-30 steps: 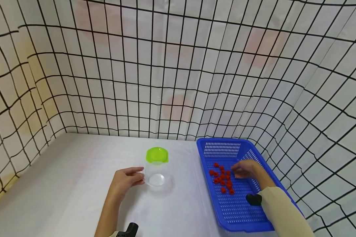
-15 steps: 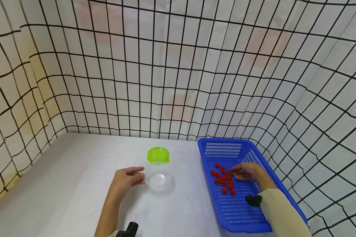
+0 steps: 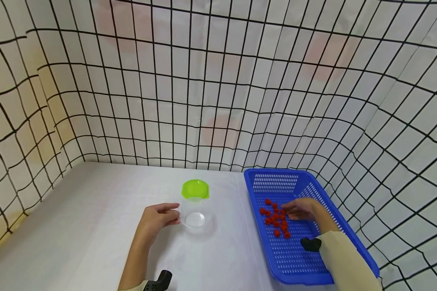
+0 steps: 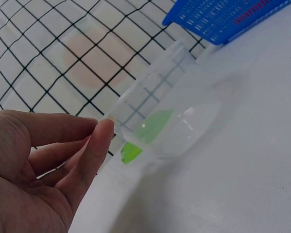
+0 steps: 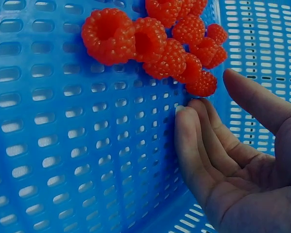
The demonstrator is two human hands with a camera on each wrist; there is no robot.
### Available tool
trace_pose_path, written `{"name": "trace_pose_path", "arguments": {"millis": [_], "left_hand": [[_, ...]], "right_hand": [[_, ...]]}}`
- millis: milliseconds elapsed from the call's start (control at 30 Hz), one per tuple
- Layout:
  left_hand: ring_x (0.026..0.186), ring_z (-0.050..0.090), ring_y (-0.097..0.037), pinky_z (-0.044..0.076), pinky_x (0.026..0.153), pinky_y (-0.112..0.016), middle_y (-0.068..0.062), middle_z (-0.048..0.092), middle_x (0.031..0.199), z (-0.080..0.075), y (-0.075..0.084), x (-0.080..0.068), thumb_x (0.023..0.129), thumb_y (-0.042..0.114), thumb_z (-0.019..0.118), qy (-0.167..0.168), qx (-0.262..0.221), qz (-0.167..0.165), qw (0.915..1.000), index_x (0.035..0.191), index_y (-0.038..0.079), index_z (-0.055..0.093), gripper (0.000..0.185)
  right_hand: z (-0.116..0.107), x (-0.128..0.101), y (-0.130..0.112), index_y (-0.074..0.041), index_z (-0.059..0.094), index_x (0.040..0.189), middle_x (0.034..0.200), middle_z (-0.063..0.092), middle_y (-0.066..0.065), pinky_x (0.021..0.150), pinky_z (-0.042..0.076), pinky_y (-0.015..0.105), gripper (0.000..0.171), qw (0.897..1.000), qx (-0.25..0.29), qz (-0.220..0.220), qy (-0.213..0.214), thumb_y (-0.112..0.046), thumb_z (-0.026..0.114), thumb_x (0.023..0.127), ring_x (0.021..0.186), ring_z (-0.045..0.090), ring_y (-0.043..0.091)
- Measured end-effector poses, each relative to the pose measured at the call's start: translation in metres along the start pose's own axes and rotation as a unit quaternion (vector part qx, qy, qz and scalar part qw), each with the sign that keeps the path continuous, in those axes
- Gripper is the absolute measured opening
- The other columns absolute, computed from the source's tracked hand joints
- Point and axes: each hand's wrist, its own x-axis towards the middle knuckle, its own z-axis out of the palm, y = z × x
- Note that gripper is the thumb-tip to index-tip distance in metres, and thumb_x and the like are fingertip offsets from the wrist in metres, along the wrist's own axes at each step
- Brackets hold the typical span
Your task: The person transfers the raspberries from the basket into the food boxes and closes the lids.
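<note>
A clear plastic cup (image 3: 194, 216) (image 4: 160, 111) stands on the white table. My left hand (image 3: 160, 218) (image 4: 53, 155) holds it at the rim, thumb on one side and fingers on the other. A green lid (image 3: 195, 189) (image 4: 147, 133) lies just behind the cup. At the right, a blue perforated basket (image 3: 306, 254) (image 5: 62, 160) holds several red raspberries (image 3: 275, 220) (image 5: 155, 46). My right hand (image 3: 300, 209) (image 5: 223, 145) is inside the basket with relaxed fingers, its fingertips right beside the berries and holding nothing.
Grid-patterned fabric walls (image 3: 218, 89) enclose the table on the back and both sides. The white tabletop (image 3: 76, 226) stretches bare to the left of the cup. Black wrist mounts (image 3: 310, 244) show on both forearms.
The head view drifted slightly. My right hand has shifted a little toward the raspberries inside the basket. The left hand keeps its hold on the cup.
</note>
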Motion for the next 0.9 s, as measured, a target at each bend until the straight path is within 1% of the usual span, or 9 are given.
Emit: {"name": "trace_pose_path", "arguments": {"millis": [133, 267, 467, 567, 700, 833, 900], "left_hand": [[0.072, 0.074, -0.017, 0.063, 0.076, -0.027, -0.019, 0.076, 0.097, 0.0013, -0.0005, 0.0004, 0.088, 0.002, 0.074, -0.003, 0.004, -0.002, 1.0000, 0.122, -0.006, 0.069, 0.035], [0.073, 0.074, -0.017, 0.063, 0.077, -0.028, -0.018, 0.076, 0.097, 0.0013, -0.0009, -0.0001, 0.088, 0.003, 0.075, -0.001, 0.009, -0.004, 1.0000, 0.122, -0.005, 0.070, 0.035], [0.073, 0.074, -0.017, 0.063, 0.077, -0.028, -0.019, 0.076, 0.098, 0.0026, -0.0001, -0.0001, 0.088, 0.003, 0.074, -0.005, 0.004, 0.001, 1.0000, 0.123, -0.006, 0.069, 0.036], [0.072, 0.074, -0.017, 0.063, 0.077, -0.028, -0.019, 0.076, 0.097, 0.0033, -0.0001, -0.0009, 0.089, 0.002, 0.074, -0.005, 0.004, 0.001, 1.0000, 0.123, -0.006, 0.069, 0.036], [0.072, 0.074, -0.017, 0.063, 0.077, -0.028, -0.019, 0.076, 0.096, 0.0033, -0.0006, -0.0024, 0.089, 0.002, 0.074, -0.003, 0.010, 0.002, 0.9999, 0.122, -0.007, 0.069, 0.035], [0.073, 0.074, -0.018, 0.063, 0.077, -0.029, -0.019, 0.076, 0.096, 0.0030, -0.0003, -0.0031, 0.089, 0.003, 0.073, -0.008, 0.013, 0.005, 0.9999, 0.122, -0.007, 0.069, 0.035], [0.073, 0.074, -0.018, 0.063, 0.077, -0.029, -0.019, 0.076, 0.096, 0.0029, -0.0004, -0.0031, 0.089, 0.002, 0.073, -0.009, 0.011, 0.006, 0.9999, 0.122, -0.007, 0.069, 0.034]], "right_hand": [[-0.0002, 0.0000, 0.0014, 0.009, 0.067, 0.116, 0.096, 0.074, 0.014, 0.076, 0.063, 0.030, 0.039, 1.000, -0.013, -0.001, -0.002, -0.020, 0.076, 0.092, 0.076, 0.073, 0.016], [-0.0003, 0.0000, 0.0009, 0.009, 0.067, 0.117, 0.099, 0.075, 0.014, 0.079, 0.063, 0.030, 0.043, 1.000, -0.026, -0.001, -0.011, -0.023, 0.078, 0.090, 0.078, 0.073, 0.016], [0.0008, -0.0028, -0.0011, 0.010, 0.067, 0.117, 0.098, 0.075, 0.012, 0.080, 0.063, 0.032, 0.045, 0.999, -0.041, 0.003, 0.007, -0.023, 0.079, 0.089, 0.079, 0.073, 0.016], [0.0005, -0.0028, -0.0010, 0.010, 0.066, 0.117, 0.097, 0.075, 0.011, 0.080, 0.063, 0.032, 0.045, 0.999, -0.047, 0.001, 0.007, -0.023, 0.079, 0.089, 0.079, 0.073, 0.016], [0.0007, -0.0011, -0.0009, 0.008, 0.070, 0.114, 0.097, 0.076, 0.010, 0.081, 0.063, 0.033, 0.042, 0.999, -0.048, 0.000, 0.001, -0.023, 0.080, 0.088, 0.081, 0.073, 0.017], [0.0008, -0.0002, -0.0013, 0.007, 0.073, 0.110, 0.096, 0.076, 0.008, 0.080, 0.063, 0.032, 0.035, 0.999, -0.050, -0.003, -0.006, -0.020, 0.080, 0.088, 0.081, 0.072, 0.016], [0.0003, -0.0004, -0.0012, 0.007, 0.073, 0.111, 0.096, 0.076, 0.008, 0.080, 0.063, 0.031, 0.034, 0.999, -0.050, -0.008, -0.014, -0.018, 0.078, 0.089, 0.081, 0.072, 0.016]]}}
